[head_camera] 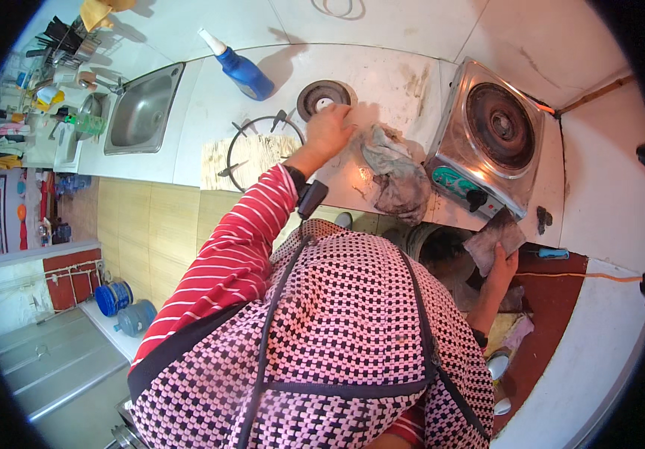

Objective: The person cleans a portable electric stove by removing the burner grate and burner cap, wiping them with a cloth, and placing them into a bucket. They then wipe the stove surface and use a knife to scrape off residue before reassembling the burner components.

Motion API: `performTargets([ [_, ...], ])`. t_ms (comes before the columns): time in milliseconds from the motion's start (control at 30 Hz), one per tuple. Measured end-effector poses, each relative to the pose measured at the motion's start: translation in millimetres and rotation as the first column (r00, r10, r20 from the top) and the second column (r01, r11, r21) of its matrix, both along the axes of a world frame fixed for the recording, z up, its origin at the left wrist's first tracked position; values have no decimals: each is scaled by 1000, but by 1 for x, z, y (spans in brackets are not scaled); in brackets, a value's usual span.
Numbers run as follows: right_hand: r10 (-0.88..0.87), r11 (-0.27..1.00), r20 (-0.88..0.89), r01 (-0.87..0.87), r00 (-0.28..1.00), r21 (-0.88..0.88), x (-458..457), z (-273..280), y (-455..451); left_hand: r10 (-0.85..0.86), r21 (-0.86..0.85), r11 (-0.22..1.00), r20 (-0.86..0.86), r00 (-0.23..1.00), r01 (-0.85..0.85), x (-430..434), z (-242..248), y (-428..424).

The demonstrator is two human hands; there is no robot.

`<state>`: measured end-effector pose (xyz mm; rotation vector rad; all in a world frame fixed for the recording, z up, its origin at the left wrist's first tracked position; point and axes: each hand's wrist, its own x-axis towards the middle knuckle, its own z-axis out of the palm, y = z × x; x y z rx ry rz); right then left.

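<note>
My left hand (328, 133) rests its fingers on the near edge of a dark round burner plate (322, 101) lying on the white countertop. Whether the fingers grip the plate cannot be made out. Just left of that hand, a black wire pan support (236, 132) lies partly over a worn wooden board (216, 154). A grimy, crumpled rag (392, 168) lies to its right, hanging over the counter's front edge. In my right hand (500, 268) is a stained flat scouring pad (493, 241), held by the front corner of a steel electric hot plate (490, 123).
Behind the burner plate a blue spray bottle (245, 73) lies or stands against the wall side. A steel sink (145, 109) is set in the counter at left, with a crowded dish rack (64, 50) beyond. Below the counter, an orange cord (580, 275) crosses the right side.
</note>
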<state>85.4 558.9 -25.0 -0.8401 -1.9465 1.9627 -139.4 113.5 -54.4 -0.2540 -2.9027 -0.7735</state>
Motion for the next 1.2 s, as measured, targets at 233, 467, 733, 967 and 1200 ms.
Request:
performTargets([
  [233,-20,996,77,13,997,93,-1,-3,-21,12,-362,929,216,976,69,-32,-16,-28],
  [467,-105,993,-11,104,994,-51,12,-2,-36,-9,-519,853,93,996,57,-31,-29,-16],
  [733,-117,992,38,118,992,-39,28,-17,-25,-80,-430,895,112,990,121,-40,-25,-24],
  [967,-145,989,114,139,983,56,33,-33,-9,70,-369,929,101,992,-28,-68,-3,-30],
  [1200,-116,988,59,122,991,-96,38,-40,-5,97,15,995,141,985,-100,-90,23,-49],
])
